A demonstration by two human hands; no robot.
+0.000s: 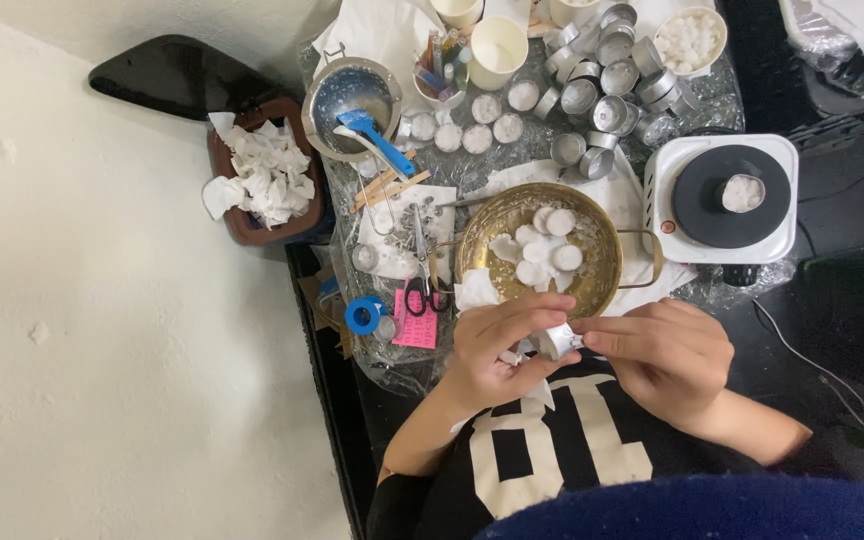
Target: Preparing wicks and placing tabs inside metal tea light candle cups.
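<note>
Both hands, left hand (497, 345) and right hand (664, 355), pinch a small white-wrapped piece (557, 342) near the brass bowl (602, 275); unwrapping appears underway, calling next for peeling the paper clear.

I see my own bare forearms, my left hand (497, 345) and right hand (667, 360) without gloves, a black top with large white numerals, and dark blue fabric below.

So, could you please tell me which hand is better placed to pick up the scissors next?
Probably the left. The left hand sits just beside the scissors, while the right hand is on the far side of the white piece that both hands pinch, so it would have to cross over.
</note>
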